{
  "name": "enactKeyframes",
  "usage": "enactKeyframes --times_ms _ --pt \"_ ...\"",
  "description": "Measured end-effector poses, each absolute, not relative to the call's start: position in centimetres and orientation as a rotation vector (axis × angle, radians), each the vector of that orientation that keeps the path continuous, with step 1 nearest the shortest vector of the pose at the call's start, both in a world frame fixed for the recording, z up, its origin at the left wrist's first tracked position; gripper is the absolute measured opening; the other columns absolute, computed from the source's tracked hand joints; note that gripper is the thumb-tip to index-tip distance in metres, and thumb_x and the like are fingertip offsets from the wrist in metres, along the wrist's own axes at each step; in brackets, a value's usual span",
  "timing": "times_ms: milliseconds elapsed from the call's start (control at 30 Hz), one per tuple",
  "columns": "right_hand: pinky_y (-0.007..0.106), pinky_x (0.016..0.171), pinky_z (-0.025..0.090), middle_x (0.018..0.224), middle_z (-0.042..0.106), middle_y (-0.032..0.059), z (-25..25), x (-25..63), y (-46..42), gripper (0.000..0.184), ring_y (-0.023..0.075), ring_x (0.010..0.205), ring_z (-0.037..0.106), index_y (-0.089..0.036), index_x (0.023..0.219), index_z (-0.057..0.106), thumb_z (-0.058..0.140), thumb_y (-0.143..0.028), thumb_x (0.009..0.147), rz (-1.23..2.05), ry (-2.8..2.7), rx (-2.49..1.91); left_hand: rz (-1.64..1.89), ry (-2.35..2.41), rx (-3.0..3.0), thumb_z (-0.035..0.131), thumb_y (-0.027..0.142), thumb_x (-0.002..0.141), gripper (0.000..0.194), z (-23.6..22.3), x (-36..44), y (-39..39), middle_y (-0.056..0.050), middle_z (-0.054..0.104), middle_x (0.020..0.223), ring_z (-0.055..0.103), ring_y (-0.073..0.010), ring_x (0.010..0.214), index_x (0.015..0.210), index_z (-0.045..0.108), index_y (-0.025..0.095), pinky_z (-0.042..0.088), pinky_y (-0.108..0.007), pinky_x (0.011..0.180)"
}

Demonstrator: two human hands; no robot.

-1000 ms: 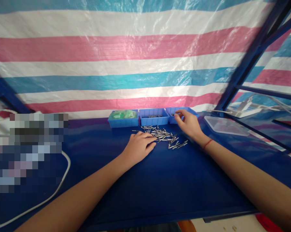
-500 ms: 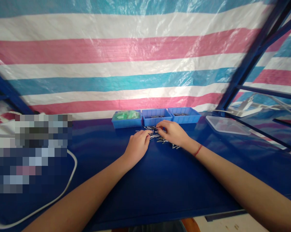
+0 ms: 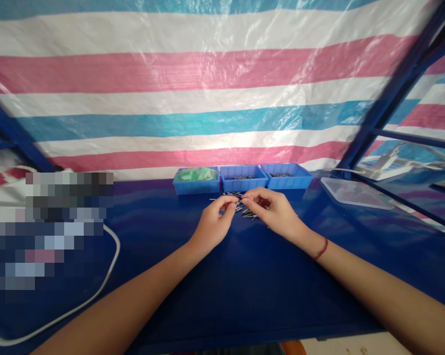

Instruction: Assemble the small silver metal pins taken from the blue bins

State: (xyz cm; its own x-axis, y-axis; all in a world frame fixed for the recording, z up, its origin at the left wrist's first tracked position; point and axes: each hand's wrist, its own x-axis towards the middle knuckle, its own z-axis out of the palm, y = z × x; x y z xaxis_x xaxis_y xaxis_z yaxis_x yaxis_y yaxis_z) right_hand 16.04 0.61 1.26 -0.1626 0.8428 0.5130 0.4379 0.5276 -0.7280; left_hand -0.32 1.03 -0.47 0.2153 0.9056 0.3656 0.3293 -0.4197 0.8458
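A small metal pin (image 3: 239,198) is pinched between the two hands just above the loose pile of pins (image 3: 244,211) on the blue table (image 3: 244,286). The left hand (image 3: 212,224) has its thumb and forefinger brought narrow together at one end of the pin, with the other fingers curled under. The right hand (image 3: 272,209) meets it from the right, its fingertips (image 3: 244,199) also drawn close on the other end. Whether one piece or two joined pieces are held cannot be told, since the parts are very small.

For this step to be done well, the pin is probably best gripped only at its ends, kept level, and lifted a little clear of the pile, so that neighbouring pins are not dragged along. A light and steady pinch seems enough; a harder one could let the pin slip away.

At the far side, three blue trays (image 3: 243,178) stand in a row, touching each other; the left one holds something green. A clear lid (image 3: 355,193) lies to the right, and a white cable (image 3: 96,291) curves at the near left.
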Motion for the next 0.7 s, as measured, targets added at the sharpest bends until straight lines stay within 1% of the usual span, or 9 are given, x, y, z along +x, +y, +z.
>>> enactKeyframes --times_ms 100,200,367,567,700 --pt "0.026 0.057 0.045 0.076 0.066 0.0048 1.4 15.9 0.4 0.025 0.0139 0.063 0.056 -0.016 0.086 0.066 0.058 -0.039 0.080 0.554 -1.791 -1.057 1.155 1.105 1.849 0.049 0.033 0.085 0.022 -0.3 -0.3 0.9 -0.004 0.067 0.095 0.061 -0.0162 0.087 0.095 0.063 0.018 0.047 -0.027 0.075" --pt "0.026 0.057 0.045 0.077 0.066 0.0051 1.7 15.8 0.0 0.025 0.0142 0.064 0.057 -0.016 0.087 0.066 0.057 -0.039 0.081 0.552 -1.802 -1.048 1.164 1.063 1.890 0.050 0.033 0.085 0.021 -0.3 -0.4 0.9 -0.003 0.066 0.092 0.060 -0.0158 0.086 0.092 0.062 0.017 0.046 -0.026 0.075" --pt "0.025 0.056 0.044 0.079 0.065 0.0047 2.3 15.8 -0.6 0.019 0.0123 0.062 0.054 -0.018 0.088 0.066 0.054 -0.032 0.084 0.384 -1.918 -0.992 1.186 1.039 1.902 0.050 0.030 0.085 0.018 -0.4 -0.4 0.9 -0.003 0.066 0.094 0.059 -0.0153 0.087 0.094 0.060 0.018 0.045 -0.026 0.074" --pt "0.027 0.065 0.046 0.087 0.067 0.0058 2.4 16.1 -0.3 0.017 0.0151 0.074 0.058 -0.020 0.090 0.067 0.051 -0.024 0.087 0.213 -2.006 -0.911 1.287 1.114 1.869 0.052 0.028 0.083 0.014 0.0 -0.3 0.7 -0.003 0.066 0.091 0.059 -0.0147 0.082 0.089 0.060 0.018 0.042 -0.025 0.068" --pt "0.028 0.067 0.047 0.086 0.067 0.0064 2.0 16.2 0.1 0.018 0.0160 0.076 0.059 -0.019 0.090 0.068 0.051 -0.022 0.087 0.203 -2.014 -0.934 1.387 1.123 1.896 0.056 0.026 0.081 0.011 0.0 -0.3 0.6 -0.001 0.066 0.087 0.060 -0.0134 0.078 0.086 0.061 0.018 0.042 -0.024 0.067"
